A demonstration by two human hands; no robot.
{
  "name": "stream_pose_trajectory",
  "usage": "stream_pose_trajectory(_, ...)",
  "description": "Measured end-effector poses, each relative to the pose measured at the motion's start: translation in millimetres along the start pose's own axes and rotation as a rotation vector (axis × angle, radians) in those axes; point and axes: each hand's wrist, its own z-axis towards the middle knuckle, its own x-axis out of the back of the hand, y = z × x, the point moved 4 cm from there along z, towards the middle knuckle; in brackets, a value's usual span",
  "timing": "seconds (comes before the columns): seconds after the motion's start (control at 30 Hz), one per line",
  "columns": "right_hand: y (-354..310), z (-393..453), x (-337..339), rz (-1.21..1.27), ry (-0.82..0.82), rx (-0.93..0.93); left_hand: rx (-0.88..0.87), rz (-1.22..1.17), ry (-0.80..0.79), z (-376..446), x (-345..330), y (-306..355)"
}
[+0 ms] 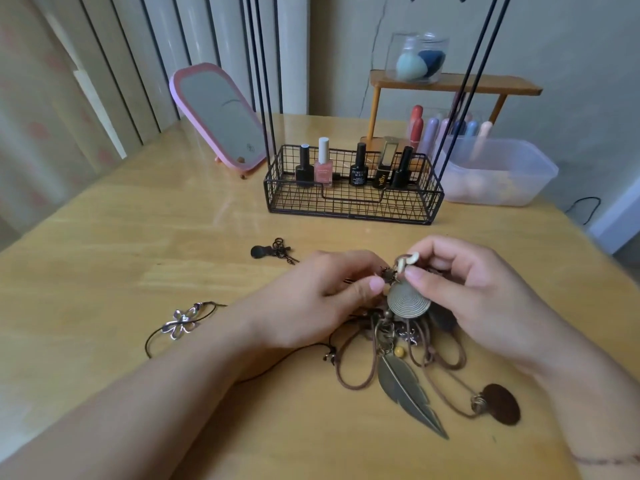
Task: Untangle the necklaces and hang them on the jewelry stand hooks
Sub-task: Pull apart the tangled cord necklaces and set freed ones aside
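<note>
Pinching knot: our left hand (322, 292) nips small charm (389, 275), right hand (460, 282) nips cream beads (406, 261), lifting tangle (408, 336) off counter (138, 237) so cords hang loose.

A home dressing corner: pink mirror (221, 114) upper left, nail polish bottles (353, 164) at centre, makeup sponges (419, 62) upper right on a wooden counter (138, 237).

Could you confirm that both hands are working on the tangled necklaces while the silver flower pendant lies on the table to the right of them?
Not quite: the head view shows the silver flower pendant on the table left of both hands, beside the left hand; the right hand and tangled necklaces are as stated.
</note>
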Motion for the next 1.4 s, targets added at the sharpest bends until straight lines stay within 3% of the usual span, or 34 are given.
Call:
stream_pose_trajectory(0.27,-1.4,-2.5,6.5,0.191,0.004,-0.079,0.001,-0.335,0.154,-1.1,14.8,0.9)
stream_pose_trajectory(0.37,-7.2,-4.1,5.1,0.164,-0.042,-0.020,0.005,-0.382,0.194,-2.7,16.3,2.1)
stream_pose_trajectory(0.53,-8.5,-4.2,9.3,0.079,-0.035,0.043,0.013,-0.321,0.232,-5.3,18.6,2.2)
stream_pose_trajectory(0.7,-10.0,-6.5,8.3,0.150,-0.084,0.054,-0.007,-0.278,0.173,-6.5,15.0,3.7)
stream_pose_trajectory(1.03,-8.2,-4.1,12.1,0.234,0.130,-0.010,-0.001,-0.267,0.101,-4.4,12.4,3.4)
stream_pose_trajectory(1.4,-15.7,-6.8,12.9,0.248,0.103,0.121,-0.077,-0.414,0.303,-5.2,25.7,9.6)
